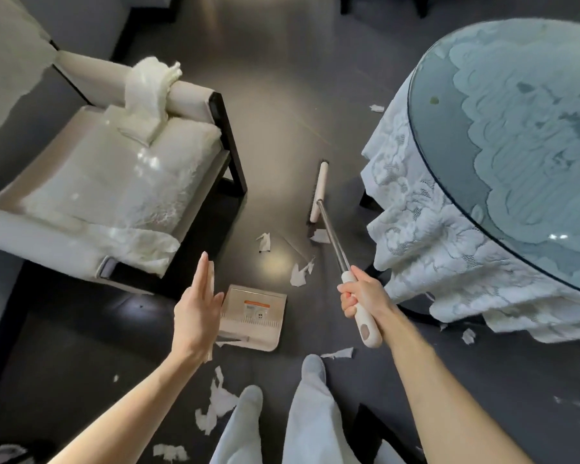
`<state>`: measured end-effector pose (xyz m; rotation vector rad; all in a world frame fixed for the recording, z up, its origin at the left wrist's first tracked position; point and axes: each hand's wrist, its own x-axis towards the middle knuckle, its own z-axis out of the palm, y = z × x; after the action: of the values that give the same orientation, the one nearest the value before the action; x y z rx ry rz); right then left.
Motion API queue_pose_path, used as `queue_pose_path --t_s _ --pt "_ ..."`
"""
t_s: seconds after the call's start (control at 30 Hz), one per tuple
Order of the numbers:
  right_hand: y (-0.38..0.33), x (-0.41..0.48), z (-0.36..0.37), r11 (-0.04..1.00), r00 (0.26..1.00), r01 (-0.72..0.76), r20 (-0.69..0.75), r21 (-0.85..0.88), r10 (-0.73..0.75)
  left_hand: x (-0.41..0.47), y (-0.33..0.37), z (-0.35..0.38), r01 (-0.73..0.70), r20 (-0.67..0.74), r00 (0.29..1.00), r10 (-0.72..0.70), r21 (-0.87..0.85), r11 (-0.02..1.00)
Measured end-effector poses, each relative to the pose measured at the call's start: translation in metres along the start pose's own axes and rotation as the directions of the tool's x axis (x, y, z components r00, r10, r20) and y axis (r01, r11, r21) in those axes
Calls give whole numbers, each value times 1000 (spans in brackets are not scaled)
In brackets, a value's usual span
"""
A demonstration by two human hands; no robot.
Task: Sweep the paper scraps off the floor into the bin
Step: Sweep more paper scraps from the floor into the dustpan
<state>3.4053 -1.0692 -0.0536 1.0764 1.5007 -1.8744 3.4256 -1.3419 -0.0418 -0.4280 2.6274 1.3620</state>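
right hand (362, 303): wrapped round one broom (318, 192)
left hand (196, 309): flat, straight-fingered, by one dustpan (255, 316)
scraps (301, 274): roughly ten; open floor (275, 128) beyond grip

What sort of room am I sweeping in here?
Likely a home living or dining room: a cushioned armchair, a round glass-topped table with a lace cloth, and a dark floor littered with paper scraps.

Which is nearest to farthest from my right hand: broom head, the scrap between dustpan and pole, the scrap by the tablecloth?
1. Scrap between dustpan and pole, left of right hand.
2. Broom head, ahead.
3. Scrap by the tablecloth, farthest ahead.
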Motion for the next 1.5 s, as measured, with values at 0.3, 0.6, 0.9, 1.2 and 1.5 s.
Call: queue_pose_path --t_s 0.3,0.6,0.9,1.2,1.5 --pt "-17 92 -45 978 990 -133 -66 -163 124 29 15 18 91 -125 989 -82 68 993" --pt "19 97 -55 894 961 -275 -76 -353 265 19 -3 12 87 -163 983 -82 27 996" --pt "65 49 -19 861 943 -332 -151 -384 296 -20 -46 -9 30 -114 993 -35 -45 999" --pt "143 -59 21 884 944 -331 -114 -331 311 -60 -91 -48 -129 26 991 132 -96 987" --pt "125 -84 30 838 989 -129 -129 -530 70 -75 -93 -62 -231 52 971 235 -65 971"
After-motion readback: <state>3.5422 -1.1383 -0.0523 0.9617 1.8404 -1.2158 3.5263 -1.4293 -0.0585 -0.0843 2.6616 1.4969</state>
